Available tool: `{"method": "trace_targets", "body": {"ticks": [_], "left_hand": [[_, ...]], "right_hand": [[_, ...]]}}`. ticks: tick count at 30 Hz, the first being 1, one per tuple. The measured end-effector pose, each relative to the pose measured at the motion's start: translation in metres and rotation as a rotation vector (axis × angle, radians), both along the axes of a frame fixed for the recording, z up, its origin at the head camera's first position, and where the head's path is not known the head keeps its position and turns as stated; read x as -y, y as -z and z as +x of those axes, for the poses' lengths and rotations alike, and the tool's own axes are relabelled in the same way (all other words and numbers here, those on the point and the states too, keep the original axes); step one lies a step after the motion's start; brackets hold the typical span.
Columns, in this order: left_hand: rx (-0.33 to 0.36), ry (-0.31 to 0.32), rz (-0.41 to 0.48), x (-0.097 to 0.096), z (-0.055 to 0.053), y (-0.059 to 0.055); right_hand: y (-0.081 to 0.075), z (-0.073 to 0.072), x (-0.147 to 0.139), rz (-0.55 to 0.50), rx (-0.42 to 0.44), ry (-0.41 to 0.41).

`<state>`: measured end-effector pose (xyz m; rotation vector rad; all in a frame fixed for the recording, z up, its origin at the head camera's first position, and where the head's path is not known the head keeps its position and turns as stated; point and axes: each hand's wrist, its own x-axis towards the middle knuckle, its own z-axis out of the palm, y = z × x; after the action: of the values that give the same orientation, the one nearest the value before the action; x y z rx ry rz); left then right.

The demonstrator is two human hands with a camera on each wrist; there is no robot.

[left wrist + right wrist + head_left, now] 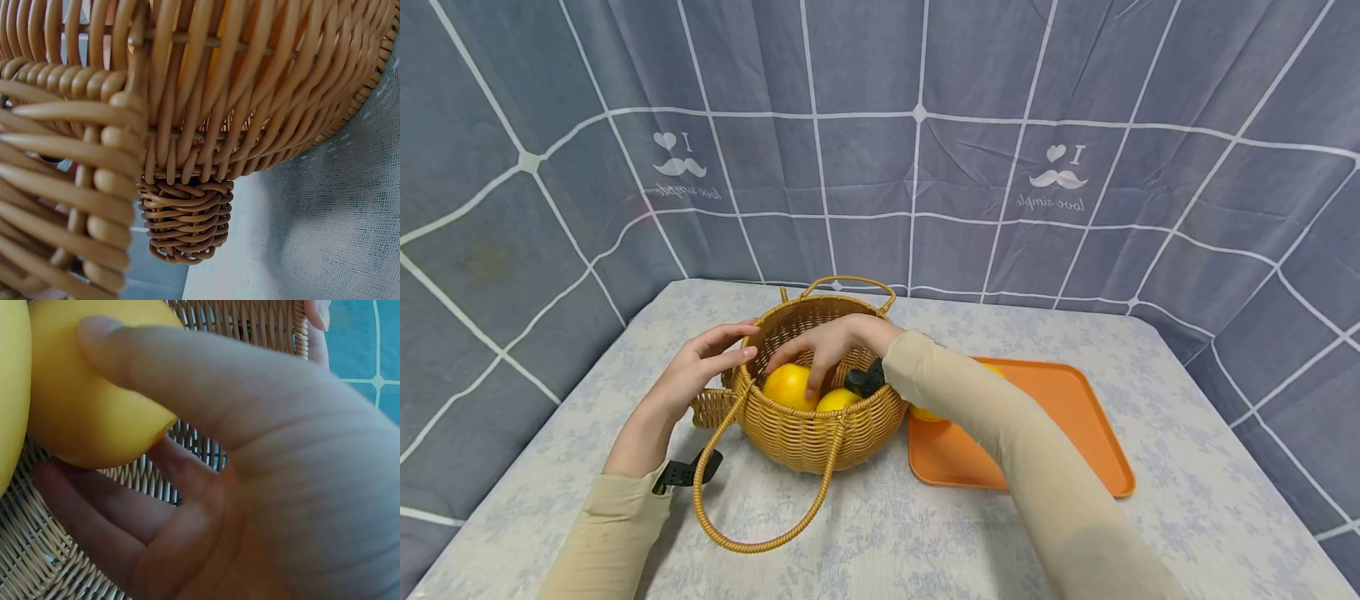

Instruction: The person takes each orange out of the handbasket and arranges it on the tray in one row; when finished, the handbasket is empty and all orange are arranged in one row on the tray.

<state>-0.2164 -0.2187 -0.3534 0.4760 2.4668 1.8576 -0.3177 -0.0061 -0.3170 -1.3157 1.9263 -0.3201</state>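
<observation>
A round wicker basket (pixel 823 433) stands left of centre on the table. Inside it my right hand (pixel 831 346) holds a smooth yellow fruit (pixel 788 387). In the right wrist view the thumb lies across that fruit (pixel 94 394), with fingers round its underside. A second yellow fruit (pixel 837 401) lies beside it in the basket, partly covered by the rim. My left hand (pixel 696 371) rests at the basket's left rim, thumb and fingers fairly straight. Only the woven wall of the basket (pixel 250 81) fills the left wrist view; the left hand is mostly hidden there.
An orange tray (pixel 1060 400) lies right of the basket, partly under my right forearm. Yellow fruit (pixel 927 414) shows on it at the left edge. One long basket handle (pixel 760 546) hangs toward the front; another (pixel 850 279) rises behind. A grey checked curtain (pixel 865 167) encloses the table.
</observation>
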Motion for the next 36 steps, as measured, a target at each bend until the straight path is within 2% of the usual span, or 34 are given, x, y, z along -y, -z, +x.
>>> {"method": "trace_targets", "body": {"ticks": [8,15,21,30,36], "left_hand": [[-0.002,0.001,-0.002,-0.0001,-0.0001,0.0013],[-0.005,0.008,0.003,-0.0002,0.0005,0.0017],[-0.006,0.011,0.013,-0.0014,0.0002,0.0023],[-0.009,0.008,-0.018,0.0014,-0.0016,0.0048],[-0.009,0.017,-0.021,0.0024,-0.0017,0.0052]], "right_hand": [[0.0023,0.0003,0.0002,0.039,0.007,0.078],[0.0024,0.0006,-0.0001,0.064,-0.047,0.038],[0.0029,0.0012,-0.0018,0.025,-0.070,0.045],[0.0001,-0.0014,-0.0061,-0.037,-0.056,0.130],[-0.0047,-0.0020,-0.0092,-0.060,-0.043,0.153]]}}
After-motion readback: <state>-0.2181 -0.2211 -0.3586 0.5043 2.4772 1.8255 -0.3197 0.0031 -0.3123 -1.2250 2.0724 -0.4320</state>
